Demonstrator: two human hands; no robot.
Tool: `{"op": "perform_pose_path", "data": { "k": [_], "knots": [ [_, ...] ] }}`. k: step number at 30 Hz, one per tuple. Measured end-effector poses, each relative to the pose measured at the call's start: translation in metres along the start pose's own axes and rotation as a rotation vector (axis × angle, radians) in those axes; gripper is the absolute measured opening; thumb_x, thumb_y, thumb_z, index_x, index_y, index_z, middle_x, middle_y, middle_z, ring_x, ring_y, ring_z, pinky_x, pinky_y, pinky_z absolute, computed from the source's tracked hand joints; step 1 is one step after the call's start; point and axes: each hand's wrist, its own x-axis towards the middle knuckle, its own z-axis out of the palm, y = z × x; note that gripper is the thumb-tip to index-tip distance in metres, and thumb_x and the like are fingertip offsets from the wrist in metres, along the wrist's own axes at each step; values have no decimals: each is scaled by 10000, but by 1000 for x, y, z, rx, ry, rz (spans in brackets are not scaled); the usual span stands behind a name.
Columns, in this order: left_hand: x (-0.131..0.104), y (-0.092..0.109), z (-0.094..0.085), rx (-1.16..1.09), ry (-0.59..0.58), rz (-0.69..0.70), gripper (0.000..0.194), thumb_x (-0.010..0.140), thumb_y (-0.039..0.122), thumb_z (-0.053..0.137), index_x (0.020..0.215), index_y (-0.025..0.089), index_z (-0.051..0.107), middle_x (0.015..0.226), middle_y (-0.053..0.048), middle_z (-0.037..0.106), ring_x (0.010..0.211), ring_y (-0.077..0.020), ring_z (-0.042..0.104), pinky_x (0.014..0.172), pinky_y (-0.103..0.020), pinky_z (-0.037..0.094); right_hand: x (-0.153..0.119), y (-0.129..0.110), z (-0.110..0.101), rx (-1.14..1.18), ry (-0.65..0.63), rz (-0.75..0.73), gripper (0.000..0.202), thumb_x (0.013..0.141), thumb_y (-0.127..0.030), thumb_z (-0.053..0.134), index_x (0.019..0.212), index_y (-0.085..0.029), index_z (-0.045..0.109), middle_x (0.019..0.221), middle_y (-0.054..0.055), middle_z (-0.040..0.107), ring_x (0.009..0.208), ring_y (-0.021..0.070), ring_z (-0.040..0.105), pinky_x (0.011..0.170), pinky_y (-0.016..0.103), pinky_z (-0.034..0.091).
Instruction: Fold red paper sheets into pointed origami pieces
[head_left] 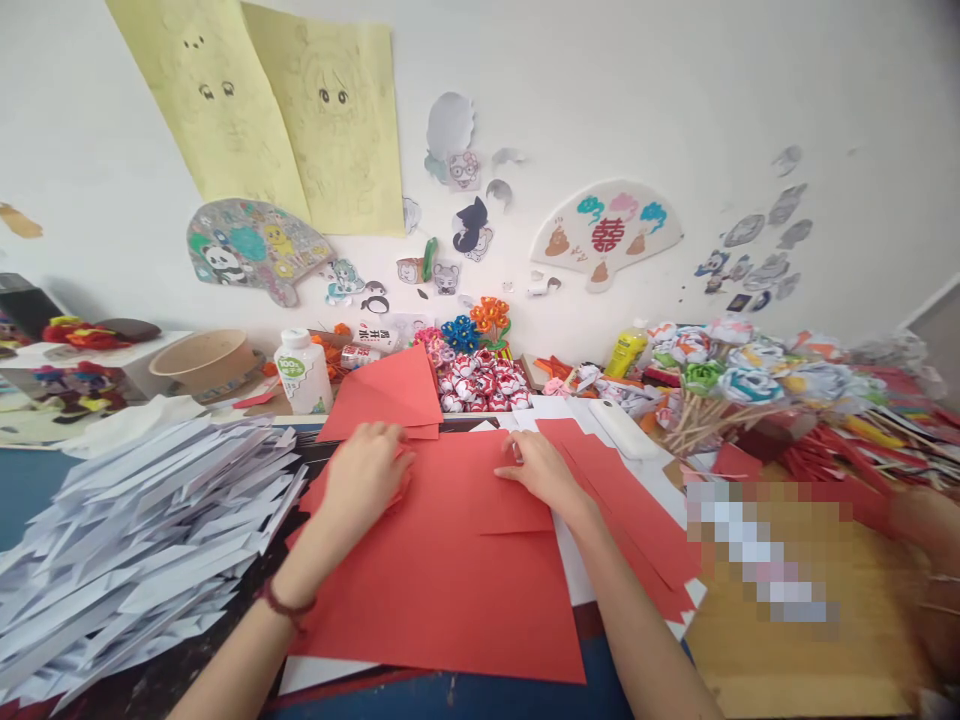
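A large red paper sheet [450, 600] lies flat in front of me. My left hand [367, 470] rests over its upper left part, fingers curled round a crumpled or folded bit of red paper [401, 492] that is partly hidden. At the right, my right hand [534, 468] has thumb and fingers apart, above a smaller red piece [514, 512] on the big sheet. Whether its fingertips touch that piece is unclear. More red sheets [630, 510] lie fanned over white paper beside my right forearm, and another red stack [390, 390] sits behind my left hand.
Folded white strips [150, 550] are heaped at the left. Behind stand a white bottle [302, 372], a bowl [204, 362], red-and-white paper flowers [484, 382] and a yellow bottle [626, 350]. Paper flowers on sticks [739, 370] are at the right, where another person's blurred hand [926, 525] shows.
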Motion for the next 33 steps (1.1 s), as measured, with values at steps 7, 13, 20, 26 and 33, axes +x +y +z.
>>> {"op": "perform_pose_path", "data": {
  "k": [7,13,20,26,33],
  "knots": [
    [2,67,42,-126,-251,149,217,847,362,603,928,161,607,982,-125,664,962,-275,620,777,-331,444,2,4,-3,33,-46,-30,175,671,-167,783,688,-190,610,807,24,602,788,186,543,679,281,367],
    [8,66,52,-461,-173,57,278,824,441,610,840,163,620,890,-97,686,854,-257,633,704,-309,446,3,-15,-14,218,-23,-96,108,806,-272,671,765,-204,598,775,-15,632,743,143,579,669,250,413],
    [13,49,32,-924,48,-75,334,848,473,572,859,154,672,847,-48,731,763,-218,658,634,-253,444,-3,-34,-15,973,-134,61,420,710,-505,738,944,-160,693,861,65,708,728,170,638,631,275,473],
    [0,49,31,-323,338,-104,316,939,253,431,1175,156,617,915,-88,729,806,-227,662,717,-300,432,-6,-52,9,1103,-50,135,337,645,-465,801,621,-153,674,614,7,634,592,141,604,641,298,520],
    [-13,70,40,-111,335,259,503,938,114,351,1431,191,404,1416,-89,513,1221,-256,529,969,-379,430,-13,-66,15,1135,25,36,343,742,-515,718,799,-177,731,725,12,671,698,191,647,729,359,558]
  ]
}}
